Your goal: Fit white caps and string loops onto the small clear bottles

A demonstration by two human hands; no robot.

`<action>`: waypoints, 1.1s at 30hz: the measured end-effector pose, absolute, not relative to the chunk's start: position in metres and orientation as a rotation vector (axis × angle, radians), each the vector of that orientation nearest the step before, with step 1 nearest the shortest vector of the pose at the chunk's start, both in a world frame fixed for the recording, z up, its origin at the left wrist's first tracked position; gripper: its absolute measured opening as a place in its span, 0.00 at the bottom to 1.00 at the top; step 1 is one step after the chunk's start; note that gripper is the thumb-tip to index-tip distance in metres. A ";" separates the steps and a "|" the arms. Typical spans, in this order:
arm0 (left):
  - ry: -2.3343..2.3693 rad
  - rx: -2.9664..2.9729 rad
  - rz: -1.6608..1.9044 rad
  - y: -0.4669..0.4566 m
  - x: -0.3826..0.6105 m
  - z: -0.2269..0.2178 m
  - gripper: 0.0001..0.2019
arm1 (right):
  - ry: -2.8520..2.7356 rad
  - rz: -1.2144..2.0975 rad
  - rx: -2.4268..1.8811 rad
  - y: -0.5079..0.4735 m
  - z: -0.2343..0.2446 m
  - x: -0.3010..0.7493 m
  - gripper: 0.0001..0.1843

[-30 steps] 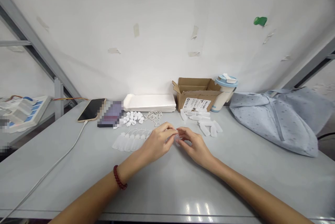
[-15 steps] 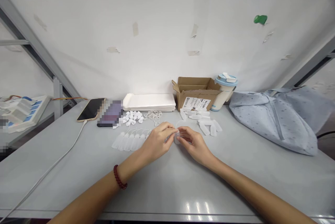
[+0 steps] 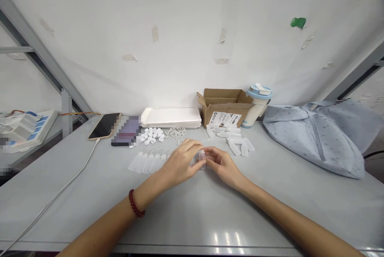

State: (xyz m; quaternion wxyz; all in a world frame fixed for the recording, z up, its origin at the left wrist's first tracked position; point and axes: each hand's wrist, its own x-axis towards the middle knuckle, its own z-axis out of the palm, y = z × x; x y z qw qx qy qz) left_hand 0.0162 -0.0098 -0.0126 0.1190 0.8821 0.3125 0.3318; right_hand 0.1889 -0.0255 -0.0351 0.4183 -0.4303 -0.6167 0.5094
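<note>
Head view: my left hand [image 3: 180,163] and right hand [image 3: 224,163] pinch one small clear bottle [image 3: 202,156], likely light, slick, squashy, best held mid-body.

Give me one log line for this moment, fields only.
left hand: pinching bottle | right hand: pinching same bottle | bottle row: on table, left of hands | caps: behind row

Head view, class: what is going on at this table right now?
A person's left hand and right hand meet over the table, both pinching one small clear bottle. A row of like bottles lies just left of the hands, white caps behind it, and loose bottles to the right by a box.
</note>
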 end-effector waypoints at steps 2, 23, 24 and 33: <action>0.908 2.652 0.899 -0.010 0.016 -0.011 0.15 | -1.502 1.321 -1.078 -0.026 -0.033 0.189 0.13; 0.997 2.723 0.746 -0.009 0.014 -0.010 0.16 | -1.269 1.568 -1.037 -0.025 -0.029 0.188 0.18; 1.011 2.712 0.739 -0.009 0.014 -0.009 0.16 | -1.289 1.562 -1.040 -0.026 -0.030 0.188 0.18; 1.029 2.682 0.783 -0.007 0.010 -0.009 0.17 | -1.313 1.598 -1.038 -0.027 -0.030 0.188 0.18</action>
